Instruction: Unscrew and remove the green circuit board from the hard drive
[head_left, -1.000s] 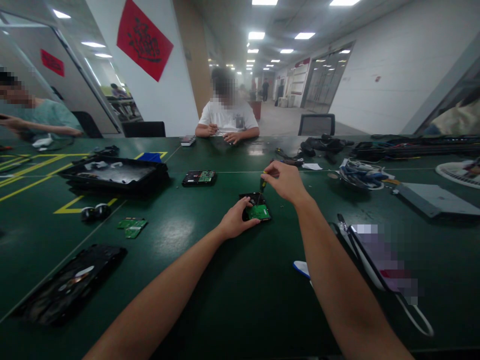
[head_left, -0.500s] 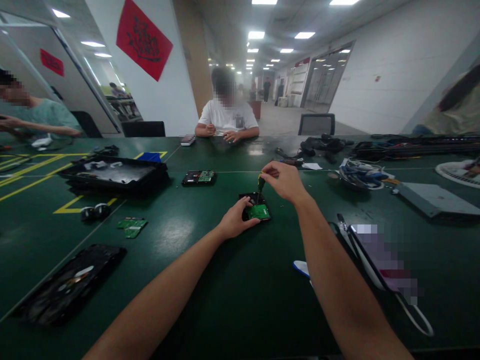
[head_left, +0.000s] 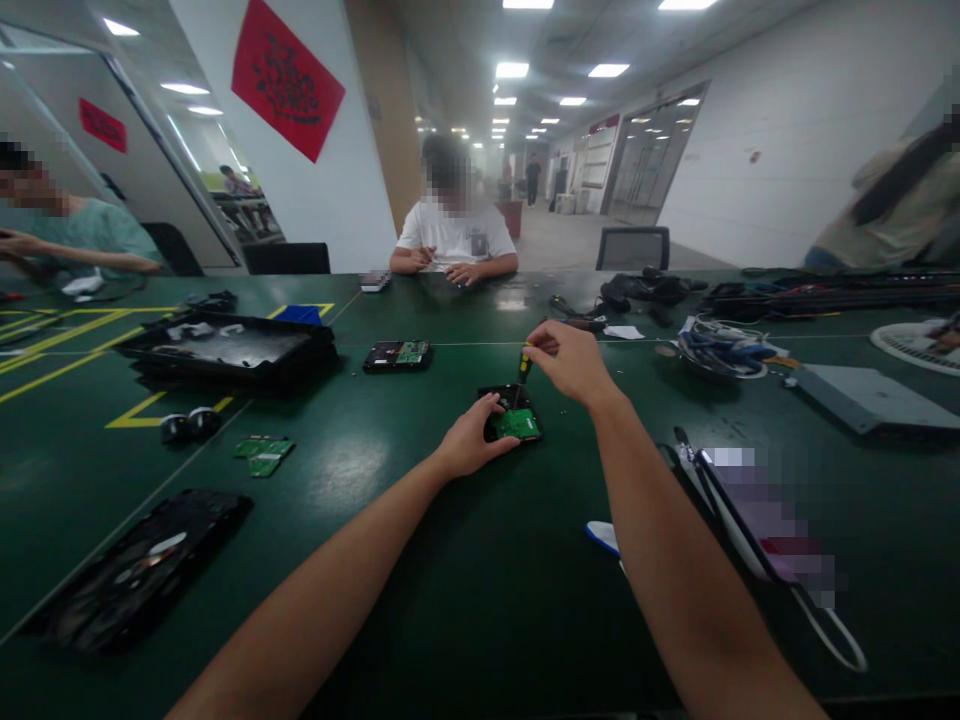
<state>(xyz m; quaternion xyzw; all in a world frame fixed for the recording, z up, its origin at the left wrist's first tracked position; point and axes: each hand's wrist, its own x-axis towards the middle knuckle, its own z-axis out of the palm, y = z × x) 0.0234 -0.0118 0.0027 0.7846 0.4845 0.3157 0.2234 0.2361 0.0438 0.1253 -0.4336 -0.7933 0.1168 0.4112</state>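
Note:
A hard drive [head_left: 519, 425] with a green circuit board facing up lies on the dark green table in front of me. My left hand [head_left: 477, 436] grips it from the left, fingers over its far side and thumb along the near edge. Above it, my right hand [head_left: 568, 362] pinches the handle of a yellow-and-black screwdriver [head_left: 524, 368]. The screwdriver stands nearly upright, its thin shaft reaching down to the drive by the board; the exact spot of the tip is too small to tell.
Another hard drive [head_left: 397, 355] lies beyond, left of centre. Loose green circuit boards [head_left: 264, 455], a black casing [head_left: 142, 570] and a black tray [head_left: 225, 345] are on the left. On the right are a phone [head_left: 765, 520], a grey metal box [head_left: 874, 400] and bundled cables [head_left: 724, 350]. A person [head_left: 454, 235] sits opposite.
The screwdriver handle has shifted slightly in my right fingers, showing more yellow. My left hand and the hard drive stay in place. At far right, a person has moved.

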